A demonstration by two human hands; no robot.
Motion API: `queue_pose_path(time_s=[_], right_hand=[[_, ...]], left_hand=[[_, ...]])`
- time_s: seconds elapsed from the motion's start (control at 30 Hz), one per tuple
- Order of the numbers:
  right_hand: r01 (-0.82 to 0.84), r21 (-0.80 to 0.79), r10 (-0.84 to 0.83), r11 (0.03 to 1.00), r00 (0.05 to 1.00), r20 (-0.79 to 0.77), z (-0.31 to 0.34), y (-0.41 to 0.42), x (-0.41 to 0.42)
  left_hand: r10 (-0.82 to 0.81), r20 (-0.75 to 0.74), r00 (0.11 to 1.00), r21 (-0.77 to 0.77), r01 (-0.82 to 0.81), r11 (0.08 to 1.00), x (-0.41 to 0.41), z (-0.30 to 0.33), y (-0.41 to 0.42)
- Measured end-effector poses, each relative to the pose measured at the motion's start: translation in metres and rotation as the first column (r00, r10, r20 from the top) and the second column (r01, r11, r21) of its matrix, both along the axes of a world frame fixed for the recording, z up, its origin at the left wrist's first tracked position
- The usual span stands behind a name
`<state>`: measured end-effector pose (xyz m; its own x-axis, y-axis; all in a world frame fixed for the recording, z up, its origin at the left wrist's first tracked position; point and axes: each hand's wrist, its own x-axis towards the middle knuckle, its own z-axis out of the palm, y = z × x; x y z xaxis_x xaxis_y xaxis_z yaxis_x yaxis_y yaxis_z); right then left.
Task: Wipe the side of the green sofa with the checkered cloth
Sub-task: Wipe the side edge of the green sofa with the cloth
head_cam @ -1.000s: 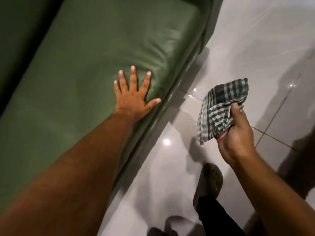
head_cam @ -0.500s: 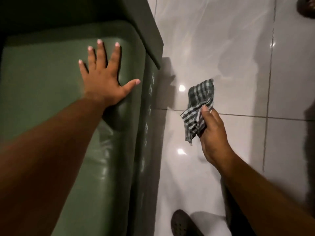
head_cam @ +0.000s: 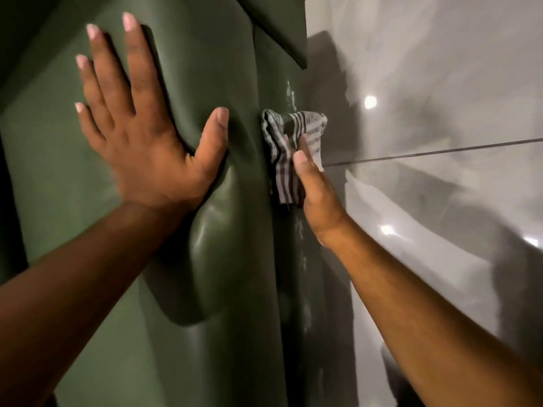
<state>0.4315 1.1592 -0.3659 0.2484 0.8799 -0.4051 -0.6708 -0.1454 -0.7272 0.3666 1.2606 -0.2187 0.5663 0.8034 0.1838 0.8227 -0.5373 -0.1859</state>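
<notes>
The green sofa (head_cam: 211, 69) fills the left half of the view, its leather seat cushion dented under my left hand (head_cam: 141, 136), which lies flat with fingers spread. The sofa's side panel (head_cam: 293, 259) runs down the middle, dark and shiny with pale smears. My right hand (head_cam: 317, 195) presses the checkered cloth (head_cam: 289, 151) against that side panel, just right of the cushion's edge. The cloth is bunched, its grey and white stripes showing above and left of my fingers.
Glossy pale floor tiles (head_cam: 440, 113) with a dark grout line (head_cam: 440, 152) lie to the right of the sofa, carrying shadows and light reflections. An overhanging green part of the sofa (head_cam: 279, 27) juts out at the top.
My right hand has moved left from above the floor and now presses the cloth onto the sofa's side. The camera has come much closer. My left hand stays flat on the cushion.
</notes>
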Motion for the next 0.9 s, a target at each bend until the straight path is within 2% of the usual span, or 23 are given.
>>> queue_pose_path(time_s=[0.07, 0.2, 0.3, 0.4, 0.57, 0.67, 0.73, 0.8, 0.9], right_hand=[[0.013, 0.001, -0.013, 1.000, 0.998, 0.065, -0.009, 0.003, -0.005], [-0.032, -0.011, 0.034, 0.999, 0.901, 0.432, -0.026, 0.018, -0.018], [-0.044, -0.034, 0.055, 0.998, 0.845, 0.532, -0.028, 0.037, -0.009], [-0.031, -0.060, 0.059, 0.998, 0.834, 0.549, -0.028, 0.069, 0.012], [0.002, -0.123, 0.057, 0.992, 0.879, 0.474, -0.042, 0.102, 0.039], [0.009, -0.204, 0.039, 0.979, 0.972, 0.230, -0.054, 0.084, 0.035], [-0.007, -0.240, 0.033, 0.971, 0.994, 0.106, -0.066, 0.055, 0.014], [0.016, -0.181, 0.012, 0.983, 0.988, 0.153, -0.064, 0.027, -0.009], [0.007, -0.056, 0.014, 0.998, 0.926, 0.378, -0.042, 0.021, -0.019]], left_hand=[[-0.021, 0.004, 1.000, 0.001, 0.021, 1.000, -0.001, 0.001, -0.001], [-0.034, 0.010, 0.999, -0.027, 0.034, 0.999, 0.000, 0.002, 0.000], [-0.018, 0.019, 1.000, -0.025, 0.019, 1.000, 0.003, 0.003, 0.000], [-0.018, 0.028, 0.999, -0.014, 0.018, 1.000, 0.005, 0.002, -0.002], [0.010, 0.022, 1.000, -0.019, -0.010, 1.000, 0.004, 0.000, 0.000], [0.012, 0.008, 1.000, -0.015, -0.012, 1.000, 0.005, 0.001, 0.000], [0.023, 0.010, 1.000, -0.028, -0.023, 0.999, 0.004, 0.000, 0.001], [0.023, 0.019, 1.000, -0.029, -0.023, 0.999, 0.004, -0.001, 0.002], [0.018, 0.021, 1.000, -0.024, -0.018, 1.000, 0.005, -0.001, 0.002]])
